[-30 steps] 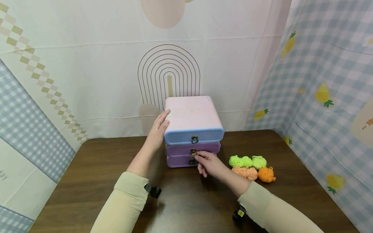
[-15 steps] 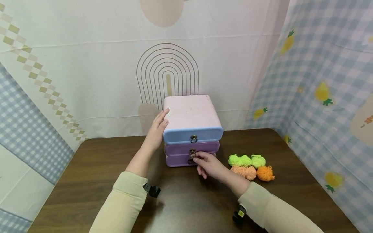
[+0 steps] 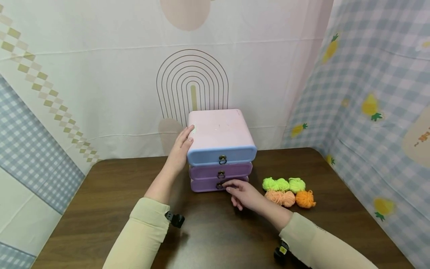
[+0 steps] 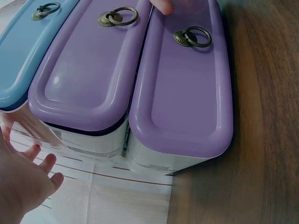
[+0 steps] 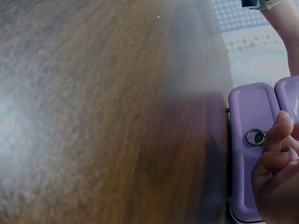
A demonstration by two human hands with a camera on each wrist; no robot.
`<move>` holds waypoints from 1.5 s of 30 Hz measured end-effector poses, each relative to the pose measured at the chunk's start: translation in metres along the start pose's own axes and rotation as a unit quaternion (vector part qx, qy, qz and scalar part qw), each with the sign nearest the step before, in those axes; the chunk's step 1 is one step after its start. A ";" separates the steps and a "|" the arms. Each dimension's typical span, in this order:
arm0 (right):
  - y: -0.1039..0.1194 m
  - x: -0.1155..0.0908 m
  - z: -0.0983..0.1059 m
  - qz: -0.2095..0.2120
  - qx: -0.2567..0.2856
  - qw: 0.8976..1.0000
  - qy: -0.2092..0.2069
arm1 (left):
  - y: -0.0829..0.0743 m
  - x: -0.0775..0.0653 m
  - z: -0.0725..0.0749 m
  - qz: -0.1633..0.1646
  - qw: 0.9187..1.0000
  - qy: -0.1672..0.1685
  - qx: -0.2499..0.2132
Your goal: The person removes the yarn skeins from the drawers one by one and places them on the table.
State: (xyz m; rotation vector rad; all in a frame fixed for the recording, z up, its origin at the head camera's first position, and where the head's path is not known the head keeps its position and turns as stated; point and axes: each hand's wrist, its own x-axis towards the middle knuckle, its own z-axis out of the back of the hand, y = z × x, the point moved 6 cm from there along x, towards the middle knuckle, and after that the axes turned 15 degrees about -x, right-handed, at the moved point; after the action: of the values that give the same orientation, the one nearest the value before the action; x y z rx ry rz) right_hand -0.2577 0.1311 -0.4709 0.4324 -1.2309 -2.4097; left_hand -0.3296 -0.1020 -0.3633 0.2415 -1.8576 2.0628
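A small drawer cabinet has a pale pink top [image 3: 220,129], a blue top drawer [image 3: 205,157] and two purple drawers below, each front carrying a bronze ring pull. My left hand [image 3: 178,151] rests along the cabinet's left side, fingers spread; the left wrist view shows it [image 4: 25,179] beside the pale side wall. At the bottom drawer [image 3: 203,185], the fingertips of my right hand [image 3: 246,195] are right by its ring pull [image 5: 255,137]. The ring hangs free of the fingers in the left wrist view. The middle drawer's ring [image 4: 126,16] is untouched.
To the cabinet's right lie several small yarn balls: neon green [image 3: 282,184], peach [image 3: 288,198] and orange [image 3: 305,199]. The dark wooden table [image 3: 111,201] meets a patterned cloth backdrop [image 3: 127,93] behind and a checked one [image 3: 349,123] on the right.
My right hand has let go of the middle drawer's ring and moved down to the bottom drawer's front. The left hand has stayed on the cabinet's side. The view has shifted slightly.
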 end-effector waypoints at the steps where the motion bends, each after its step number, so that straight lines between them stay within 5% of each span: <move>1: -0.001 0.000 0.000 -0.001 -0.001 1.000 0.000 | 0.000 0.000 0.000 0.000 1.000 -0.001 0.000; 23: -0.014 0.003 -0.010 -0.040 -0.020 0.999 0.014 | -0.001 -0.001 -0.002 0.000 1.000 0.005 0.002; 45: -0.012 0.012 -0.029 -0.093 0.085 0.991 0.052 | -0.001 -0.001 -0.001 -0.006 1.000 0.006 -0.004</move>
State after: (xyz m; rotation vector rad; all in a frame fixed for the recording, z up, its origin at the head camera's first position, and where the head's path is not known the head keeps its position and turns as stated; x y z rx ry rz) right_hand -0.2576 0.1117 -0.4979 0.7466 -1.4106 -2.4061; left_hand -0.3283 -0.1007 -0.3624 0.2376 -1.8520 2.0450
